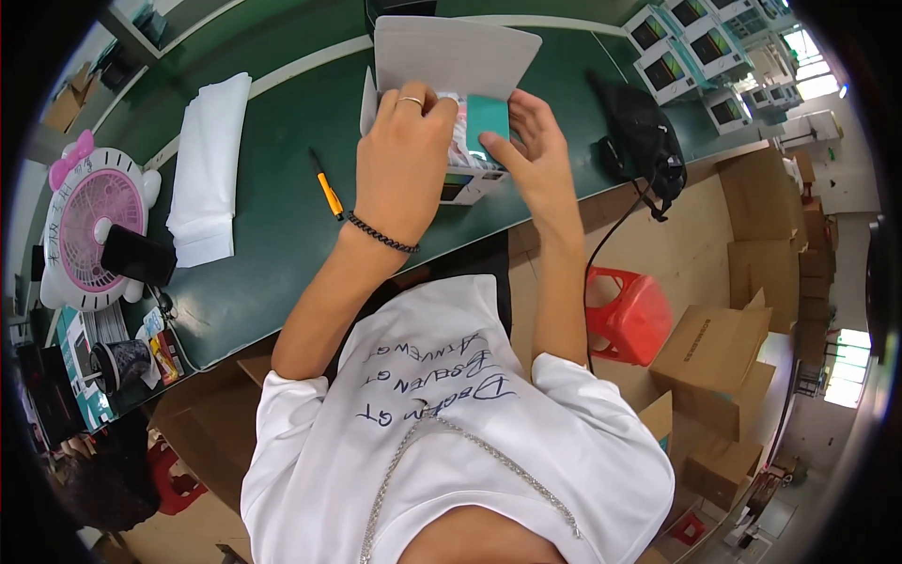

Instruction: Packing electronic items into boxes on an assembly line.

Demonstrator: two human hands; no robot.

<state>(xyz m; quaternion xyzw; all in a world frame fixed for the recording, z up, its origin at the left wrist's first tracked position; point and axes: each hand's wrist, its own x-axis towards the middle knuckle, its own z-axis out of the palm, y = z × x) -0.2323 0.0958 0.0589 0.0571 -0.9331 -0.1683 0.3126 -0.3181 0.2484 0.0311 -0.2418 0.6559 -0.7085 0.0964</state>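
A white carton [474,188] with a dark picture on its front stands on the green table, its large white lid [451,56] raised at the back. A teal panel [488,120] shows at its right side, and white and pinkish contents [458,132] are partly visible inside. My left hand [404,169] reaches over the carton's left side with fingers curled down into it; what they pinch, if anything, is hidden. My right hand [537,150] grips the carton's right side, thumb against the teal panel and fingers around the outside.
Left of the carton lie an orange-and-black pen [326,188] and folded white sheets [209,169]. A pink-and-white fan [99,226] stands at the far left. A black bag [648,141] lies on the right; beyond it are stacked cartons [709,47]. A red stool [629,315] and cardboard boxes [709,357] stand below.
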